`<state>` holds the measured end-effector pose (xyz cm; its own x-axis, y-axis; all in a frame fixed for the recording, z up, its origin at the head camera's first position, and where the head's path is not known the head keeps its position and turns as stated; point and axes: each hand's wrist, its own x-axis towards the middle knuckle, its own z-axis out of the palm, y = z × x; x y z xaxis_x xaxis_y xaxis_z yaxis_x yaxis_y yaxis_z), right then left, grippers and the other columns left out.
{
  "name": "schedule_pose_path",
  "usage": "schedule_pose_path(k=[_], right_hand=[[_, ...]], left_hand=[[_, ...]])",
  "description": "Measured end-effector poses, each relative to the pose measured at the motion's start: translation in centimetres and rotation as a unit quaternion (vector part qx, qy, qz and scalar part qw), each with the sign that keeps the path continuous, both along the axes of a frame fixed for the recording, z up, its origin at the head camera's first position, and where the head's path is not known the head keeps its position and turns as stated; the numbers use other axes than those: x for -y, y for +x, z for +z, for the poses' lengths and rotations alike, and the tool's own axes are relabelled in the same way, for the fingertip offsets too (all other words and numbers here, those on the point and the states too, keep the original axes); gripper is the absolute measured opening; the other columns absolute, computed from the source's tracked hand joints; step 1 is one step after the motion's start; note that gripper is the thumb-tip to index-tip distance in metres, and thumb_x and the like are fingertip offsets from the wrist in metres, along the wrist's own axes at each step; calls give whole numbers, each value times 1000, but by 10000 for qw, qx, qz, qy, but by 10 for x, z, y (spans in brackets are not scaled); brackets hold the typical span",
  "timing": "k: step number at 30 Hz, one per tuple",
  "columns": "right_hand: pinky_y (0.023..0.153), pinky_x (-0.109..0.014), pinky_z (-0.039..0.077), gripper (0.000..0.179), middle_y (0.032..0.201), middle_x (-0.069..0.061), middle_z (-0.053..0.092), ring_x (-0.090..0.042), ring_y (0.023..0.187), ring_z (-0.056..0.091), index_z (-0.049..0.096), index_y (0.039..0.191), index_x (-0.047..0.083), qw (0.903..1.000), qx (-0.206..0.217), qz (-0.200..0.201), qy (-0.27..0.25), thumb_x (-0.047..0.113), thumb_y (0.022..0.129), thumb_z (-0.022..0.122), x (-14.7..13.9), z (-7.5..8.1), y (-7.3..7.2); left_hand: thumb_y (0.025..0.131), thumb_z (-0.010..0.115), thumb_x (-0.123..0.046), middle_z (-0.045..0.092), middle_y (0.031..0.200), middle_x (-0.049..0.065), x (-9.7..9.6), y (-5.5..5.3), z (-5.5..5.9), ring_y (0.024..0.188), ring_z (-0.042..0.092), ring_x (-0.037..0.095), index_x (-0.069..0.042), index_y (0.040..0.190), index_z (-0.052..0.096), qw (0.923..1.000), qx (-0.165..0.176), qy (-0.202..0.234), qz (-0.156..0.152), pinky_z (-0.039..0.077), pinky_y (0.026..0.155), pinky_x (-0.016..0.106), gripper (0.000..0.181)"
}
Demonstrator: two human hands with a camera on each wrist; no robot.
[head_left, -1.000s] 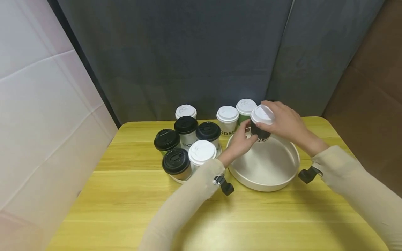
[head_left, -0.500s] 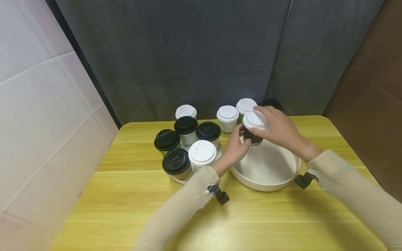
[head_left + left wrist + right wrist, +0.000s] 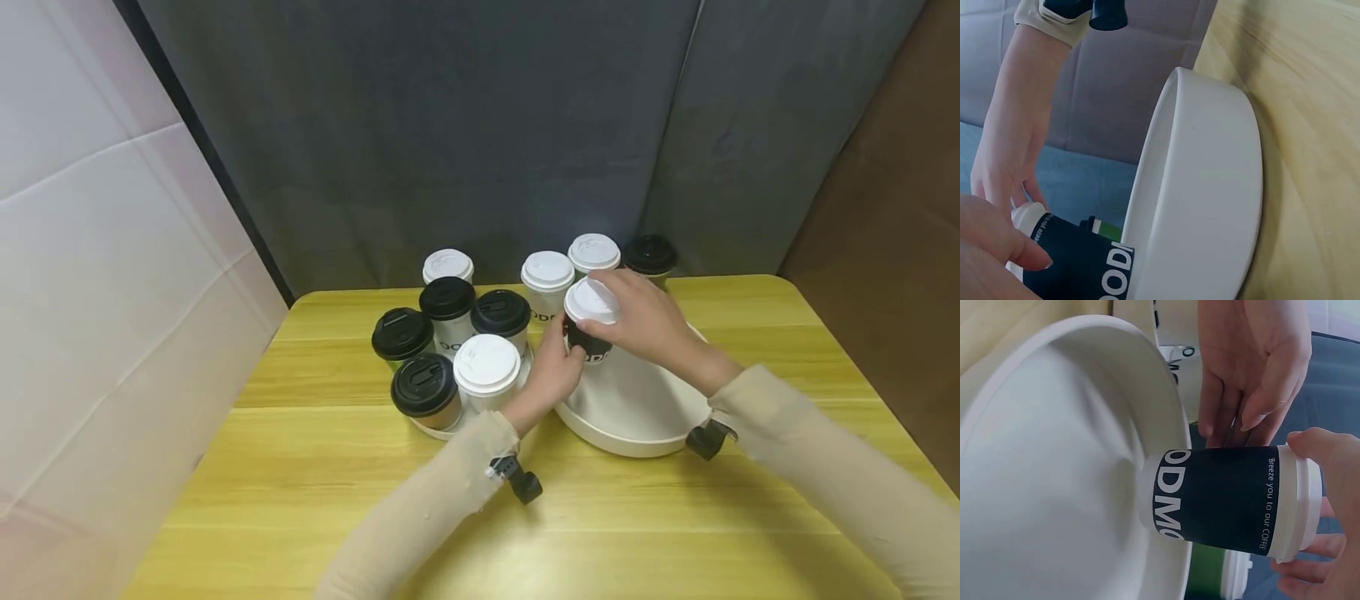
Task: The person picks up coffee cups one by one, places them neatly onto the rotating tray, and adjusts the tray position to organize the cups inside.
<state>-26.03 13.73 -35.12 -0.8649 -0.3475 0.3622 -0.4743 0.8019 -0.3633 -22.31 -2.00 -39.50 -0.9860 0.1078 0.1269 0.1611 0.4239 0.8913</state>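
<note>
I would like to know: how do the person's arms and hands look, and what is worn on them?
The left sleeve and right sleeve are long, plain and beige. Each carries, near the wrist, a small black device with a rounded end. The left grip and right grip are bare hands, without gloves. No cables are visible on them.

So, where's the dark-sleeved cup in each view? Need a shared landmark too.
Head: dark-sleeved cup just right of centre, lid under the right hand.
Left wrist: dark-sleeved cup at lower left, partly covered by the left hand, cut off by the bottom edge.
Right wrist: dark-sleeved cup right of centre, sideways in the picture, lid to the right.
Shared landmark: the large round white tray, visible in all three.
</note>
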Motion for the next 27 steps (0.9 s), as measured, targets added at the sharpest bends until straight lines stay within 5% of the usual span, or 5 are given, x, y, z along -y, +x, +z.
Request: schedule_pose_path(k=[27], right_hand=[[96,-54,49,72,135,-14,59,-34,120,58,52,139,12,9997,95,186,-111,46,81,76,12,-19,2]], left_hand=[[82,57,4,46,149,22,5,6,-18,140,45,33,-1,151,32,9997,-185,19,173,34,120,42,73]])
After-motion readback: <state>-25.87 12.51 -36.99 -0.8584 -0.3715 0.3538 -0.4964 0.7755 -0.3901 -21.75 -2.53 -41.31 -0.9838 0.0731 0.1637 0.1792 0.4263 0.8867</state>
